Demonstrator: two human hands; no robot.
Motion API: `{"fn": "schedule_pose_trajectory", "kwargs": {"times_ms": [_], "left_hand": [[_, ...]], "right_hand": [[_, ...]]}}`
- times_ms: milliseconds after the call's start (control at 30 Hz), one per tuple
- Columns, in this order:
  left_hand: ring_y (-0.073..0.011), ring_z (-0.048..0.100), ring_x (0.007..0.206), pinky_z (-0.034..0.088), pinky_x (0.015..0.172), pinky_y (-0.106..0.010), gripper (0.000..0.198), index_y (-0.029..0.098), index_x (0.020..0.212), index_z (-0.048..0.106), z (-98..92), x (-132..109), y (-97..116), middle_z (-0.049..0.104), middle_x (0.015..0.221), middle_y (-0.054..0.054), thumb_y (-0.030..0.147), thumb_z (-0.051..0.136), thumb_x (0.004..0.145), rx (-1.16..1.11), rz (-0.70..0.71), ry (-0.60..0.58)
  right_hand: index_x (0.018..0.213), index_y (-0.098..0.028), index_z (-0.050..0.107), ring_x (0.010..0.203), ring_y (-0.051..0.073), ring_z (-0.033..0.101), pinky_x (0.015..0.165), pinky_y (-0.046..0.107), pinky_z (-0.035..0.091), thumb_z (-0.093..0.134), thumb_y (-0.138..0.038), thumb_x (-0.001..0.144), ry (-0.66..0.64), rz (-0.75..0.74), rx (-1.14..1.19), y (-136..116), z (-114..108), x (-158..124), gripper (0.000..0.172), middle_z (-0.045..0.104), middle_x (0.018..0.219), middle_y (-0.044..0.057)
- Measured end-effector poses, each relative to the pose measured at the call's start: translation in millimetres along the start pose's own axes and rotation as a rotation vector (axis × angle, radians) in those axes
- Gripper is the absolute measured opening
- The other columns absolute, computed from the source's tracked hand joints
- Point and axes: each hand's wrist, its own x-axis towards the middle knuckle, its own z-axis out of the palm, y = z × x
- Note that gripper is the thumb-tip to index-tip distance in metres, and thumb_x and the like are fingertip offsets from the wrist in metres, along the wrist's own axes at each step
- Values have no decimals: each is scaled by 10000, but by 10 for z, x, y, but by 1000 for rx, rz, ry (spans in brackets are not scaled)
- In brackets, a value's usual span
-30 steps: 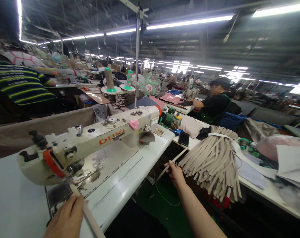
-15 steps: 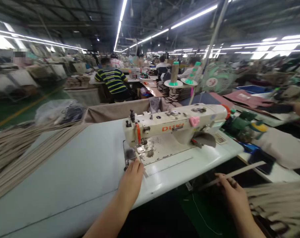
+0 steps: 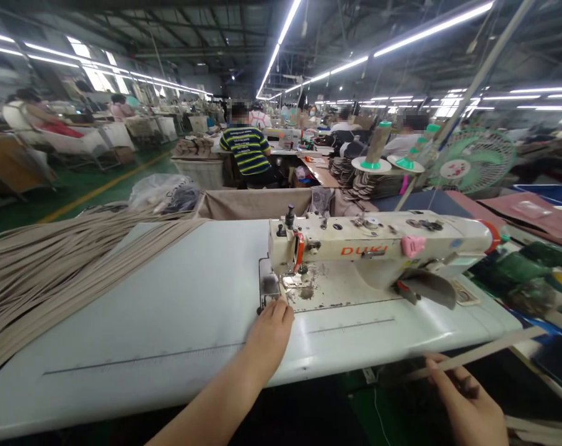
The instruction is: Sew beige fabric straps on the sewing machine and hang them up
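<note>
A cream sewing machine [image 3: 378, 244] with orange lettering stands on a pale table. My left hand [image 3: 271, 331] lies just in front of its needle area, fingers pressed together by the metal plate. What sits under those fingertips is hidden. Off the table's front edge, my right hand [image 3: 466, 396] pinches a narrow beige fabric strip [image 3: 494, 350] between thumb and fingers. One end of that strip points up to the right; the other passes toward the dark space below the tabletop. Many long beige strips [image 3: 90, 266] lie heaped over the table's left side.
Thread cones [image 3: 378, 145] on a stand and a green fan [image 3: 471, 164] rise behind the machine. A cloth-lined bin [image 3: 257, 204] borders the table's far edge. A co-worker in a striped shirt [image 3: 246, 152] sits ahead. More beige strips [image 3: 541, 430] hang at lower right.
The view has swung left, so the machine and both hands appear farther right. My left hand stays by the needle area. My right hand still holds the strip.
</note>
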Motion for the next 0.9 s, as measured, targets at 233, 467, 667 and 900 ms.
{"fn": "schedule_pose_trajectory", "kwargs": {"times_ms": [233, 467, 667, 900], "left_hand": [[-264, 587, 1290, 414, 1195, -465, 461, 116, 1252, 597, 34, 9, -55, 619, 1336, -138, -73, 411, 875, -78, -75, 2], [-262, 502, 1393, 332, 1230, -534, 268, 186, 1160, 656, 50, 116, -209, 657, 1335, -89, 88, 500, 966, -311, -211, 70], [-247, 496, 1397, 321, 1232, -529, 292, 219, 1106, 687, 7, 182, -274, 654, 1363, -59, 56, 518, 933, -407, -261, 64], [-254, 476, 1419, 311, 1232, -548, 329, 227, 1136, 701, 11, 185, -304, 631, 1414, -55, 62, 492, 943, -450, -290, 35]], "right_hand": [[868, -181, 769, 665, 229, 621, 568, 298, 484, 681, -680, 756, -70, 28, -86, -125, 54, -118, 519, 707, 724, 54], [889, -178, 782, 804, 273, 679, 671, 302, 551, 752, -706, 646, -112, -16, -67, -89, 109, -109, 582, 756, 821, 69], [892, -200, 794, 880, 294, 697, 817, 338, 571, 646, -785, 690, -162, -17, -98, -55, 172, -141, 636, 764, 868, 68], [870, -222, 794, 990, 318, 697, 998, 384, 545, 758, -715, 645, -232, -148, -25, -129, 299, -233, 543, 771, 969, 76]]}}
